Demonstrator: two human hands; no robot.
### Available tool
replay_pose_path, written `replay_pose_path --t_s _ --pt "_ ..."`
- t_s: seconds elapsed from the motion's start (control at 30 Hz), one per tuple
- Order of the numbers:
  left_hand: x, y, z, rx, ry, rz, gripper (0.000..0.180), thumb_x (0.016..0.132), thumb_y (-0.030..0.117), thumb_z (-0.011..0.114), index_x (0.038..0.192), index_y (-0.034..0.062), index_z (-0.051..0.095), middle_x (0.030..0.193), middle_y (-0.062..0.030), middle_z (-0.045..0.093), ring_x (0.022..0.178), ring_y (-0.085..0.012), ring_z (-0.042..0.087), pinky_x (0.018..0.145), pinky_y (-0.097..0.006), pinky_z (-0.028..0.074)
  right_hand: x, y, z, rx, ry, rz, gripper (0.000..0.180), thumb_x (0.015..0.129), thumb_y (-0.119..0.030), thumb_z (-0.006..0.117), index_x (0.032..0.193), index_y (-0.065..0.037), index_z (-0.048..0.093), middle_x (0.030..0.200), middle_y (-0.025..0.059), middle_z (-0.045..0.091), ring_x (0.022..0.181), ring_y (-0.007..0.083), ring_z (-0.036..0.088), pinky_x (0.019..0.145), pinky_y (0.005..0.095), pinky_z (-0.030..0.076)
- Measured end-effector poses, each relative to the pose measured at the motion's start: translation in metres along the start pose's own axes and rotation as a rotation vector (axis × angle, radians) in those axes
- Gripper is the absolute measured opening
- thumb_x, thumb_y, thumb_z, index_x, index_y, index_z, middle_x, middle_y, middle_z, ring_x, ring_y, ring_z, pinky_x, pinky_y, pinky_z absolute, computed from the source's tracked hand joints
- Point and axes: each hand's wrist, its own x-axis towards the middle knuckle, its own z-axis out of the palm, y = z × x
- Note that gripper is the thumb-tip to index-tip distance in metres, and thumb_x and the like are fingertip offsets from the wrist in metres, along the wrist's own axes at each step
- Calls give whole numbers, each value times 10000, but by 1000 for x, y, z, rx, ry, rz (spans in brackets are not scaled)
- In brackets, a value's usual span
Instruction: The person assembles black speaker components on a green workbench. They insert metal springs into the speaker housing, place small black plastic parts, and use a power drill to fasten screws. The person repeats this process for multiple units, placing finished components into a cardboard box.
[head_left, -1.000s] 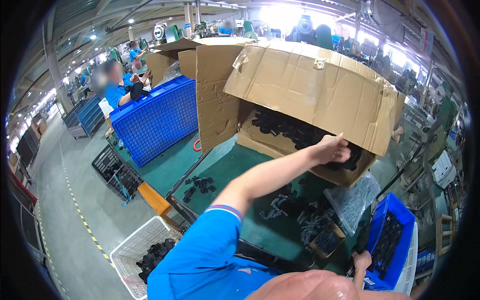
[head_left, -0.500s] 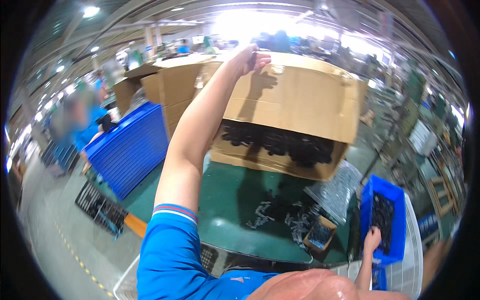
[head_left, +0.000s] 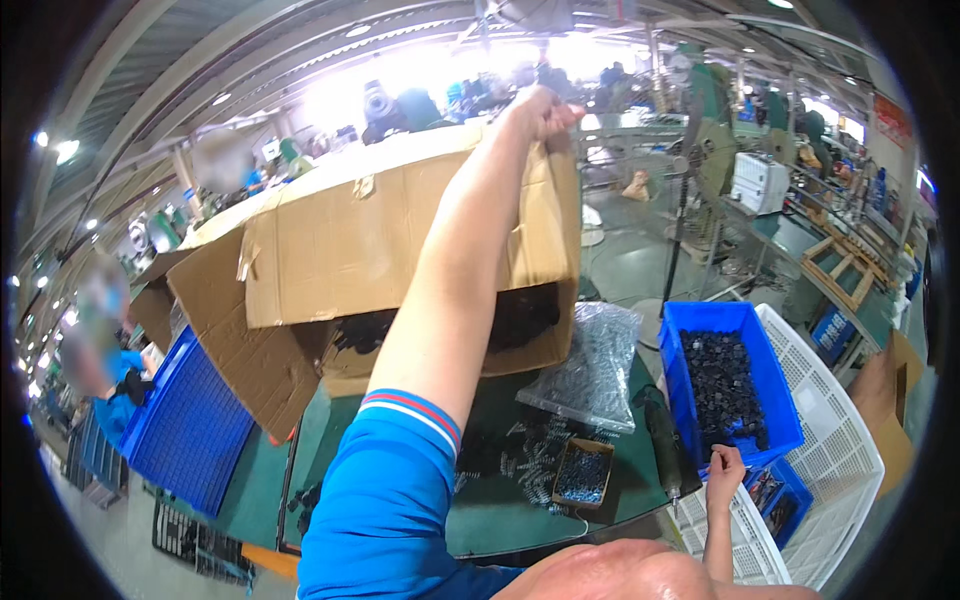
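The large cardboard box [head_left: 400, 250] lies tipped on its side on the far part of the green table [head_left: 500, 510], with its opening turned toward the person, and many small black parts [head_left: 520, 315] are seen in the dark inside of it. The left hand [head_left: 540, 110] is raised high and is clenched on the upper edge of the box near its far right corner, the arm in a blue sleeve stretched up in front of the box. The right hand [head_left: 725, 470] is low at the right side, with the fingers closed on the near rim of a blue bin [head_left: 690, 390]; I cannot tell if it holds also something small. This blue bin is full of dark small parts and it sits inside a white lattice crate [head_left: 840, 450], just beside the right edge of the table. Between the box and the bin a clear plastic bag [head_left: 590, 365] with small pieces lies on the table, touching the box. Nearer to the front edge there is a small open carton [head_left: 582, 475] with shiny metal pieces, and loose dark parts lie around it. At the left edge of the table a big blue crate [head_left: 190, 430] stands, and behind it a person in blue clothes is working.
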Motion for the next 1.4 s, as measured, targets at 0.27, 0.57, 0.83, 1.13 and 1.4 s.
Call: replay_pose_path --t_s 0.27,0.57,0.83,1.13,1.4 --pt "-224 78 -181 -232 579 722 317 977 155 373 1085 -98 531 873 -188 640 593 -174 598 477 -265 460 32 22 -7 -149 -130 -43 196 957 -93 567 1096 -12 679 854 21 576 626 89 476 522 241 383" --pt "-497 -72 -205 559 889 909 246 984 198 458 991 -16 580 721 -126 664 590 -231 645 517 -360 544 -1 94 -97 -421 51 -182 201 761 -72 770 896 54 692 789 173 677 717 257 635 672 394 541" --pt "-544 -483 -132 451 791 293 284 962 131 547 1205 -11 592 716 -44 675 621 -92 636 579 -262 522 -90 95 -50 -71 -226 233 167 772 -51 708 903 47 672 768 132 646 674 228 582 633 351 503" --pt "-517 -522 -146 405 962 231 290 954 145 533 1197 9 615 722 -66 688 603 -121 637 600 -292 530 -118 98 -49 -183 -383 153 169 812 -84 624 912 50 644 734 109 608 635 218 527 587 353 464" --pt "-521 -527 -146 403 938 167 280 953 140 524 1184 8 611 732 -72 693 637 -134 671 619 -291 544 -112 132 -77 -405 -509 -289 216 838 -96 566 965 64 633 723 106 598 616 218 514 563 367 455"
